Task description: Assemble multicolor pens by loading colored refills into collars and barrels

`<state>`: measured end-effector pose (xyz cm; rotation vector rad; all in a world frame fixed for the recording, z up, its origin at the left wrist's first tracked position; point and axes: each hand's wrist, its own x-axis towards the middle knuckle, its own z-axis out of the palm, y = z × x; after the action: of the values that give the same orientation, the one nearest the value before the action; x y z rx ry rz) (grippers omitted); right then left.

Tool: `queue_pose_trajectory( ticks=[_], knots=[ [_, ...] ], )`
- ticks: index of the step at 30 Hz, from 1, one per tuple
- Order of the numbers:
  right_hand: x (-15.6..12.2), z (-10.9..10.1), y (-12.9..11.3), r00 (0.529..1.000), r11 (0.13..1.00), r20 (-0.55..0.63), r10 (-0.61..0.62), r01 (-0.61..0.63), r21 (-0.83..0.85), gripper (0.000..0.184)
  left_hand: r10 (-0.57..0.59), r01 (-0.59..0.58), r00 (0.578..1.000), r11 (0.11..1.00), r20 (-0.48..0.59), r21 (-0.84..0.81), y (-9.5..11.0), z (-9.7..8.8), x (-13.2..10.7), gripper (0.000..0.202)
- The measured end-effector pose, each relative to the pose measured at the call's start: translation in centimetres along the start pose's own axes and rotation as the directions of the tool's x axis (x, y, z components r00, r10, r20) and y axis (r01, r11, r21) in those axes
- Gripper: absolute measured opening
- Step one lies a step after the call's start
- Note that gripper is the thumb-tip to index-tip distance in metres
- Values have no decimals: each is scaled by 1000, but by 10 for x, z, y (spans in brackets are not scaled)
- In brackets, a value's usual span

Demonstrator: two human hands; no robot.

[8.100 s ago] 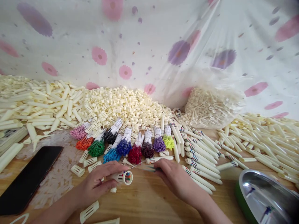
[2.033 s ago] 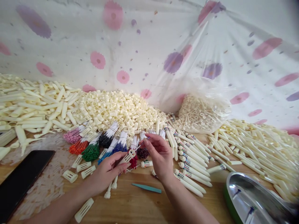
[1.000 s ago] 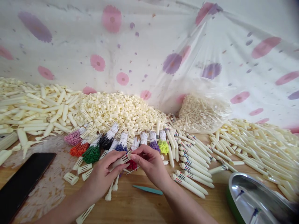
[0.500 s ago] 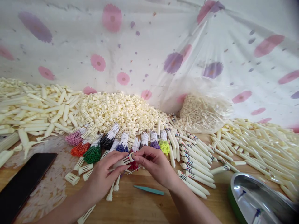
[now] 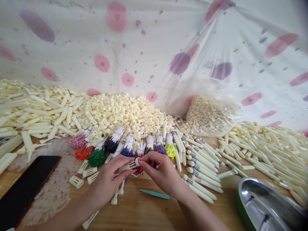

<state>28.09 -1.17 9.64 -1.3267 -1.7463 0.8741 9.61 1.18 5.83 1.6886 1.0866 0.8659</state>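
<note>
My left hand is closed around a cream multicolour pen, its slotted end pointing right with coloured slides in the slots. The thumb and fingers of my right hand pinch at that end; any small part between them is hidden. Just behind my hands lie bundles of pen refills with white stems and coloured tips, among them a green bundle, a black bundle and a yellow bundle. Below my right hand, teal tweezers rest on the wooden table.
Slotted cream sleeves are heaped behind. Similar pens lie in a row at right, near a metal tray and a heap of barrels. A clear bag holds small parts. A phone lies left.
The whole view has shifted slightly, so things appear a little further right. Both hands keep nearly the same hold on the pen, with only a small change in the right fingers.
</note>
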Motion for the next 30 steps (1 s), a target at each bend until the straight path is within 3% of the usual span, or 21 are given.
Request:
queue_pose_trajectory(
  ticks=[3,9,15,19,24,26,28,30],
  knots=[
    [-2,-12,-3,991,994,115,-75,84,-74,15,-13,12,1000,1000,15,12,0,0,0,24],
    [-5,-14,-3,982,983,159,-99,122,-140,20,-32,31,999,998,24,46,-1,3,1,23],
    [-2,-4,3,997,1000,78,22,-24,21,8,-46,45,999,998,14,37,3,4,-1,22],
    [-1,-1,0,1000,998,10,8,-8,63,6,-55,55,998,998,-1,2,6,2,0,22],
    [3,-17,0,996,990,-34,76,-72,124,12,-137,137,990,990,-34,-11,3,-2,4,28],
    [7,-35,11,988,994,-119,104,-99,47,17,-175,174,985,984,-13,-21,2,-3,5,33],
    [9,-57,28,964,978,-257,73,-120,-170,17,-199,201,979,979,39,-40,2,-4,4,36],
    [7,-80,49,946,882,-324,-21,-135,-451,19,-210,216,973,974,100,-62,3,-4,4,37]
  ],
)
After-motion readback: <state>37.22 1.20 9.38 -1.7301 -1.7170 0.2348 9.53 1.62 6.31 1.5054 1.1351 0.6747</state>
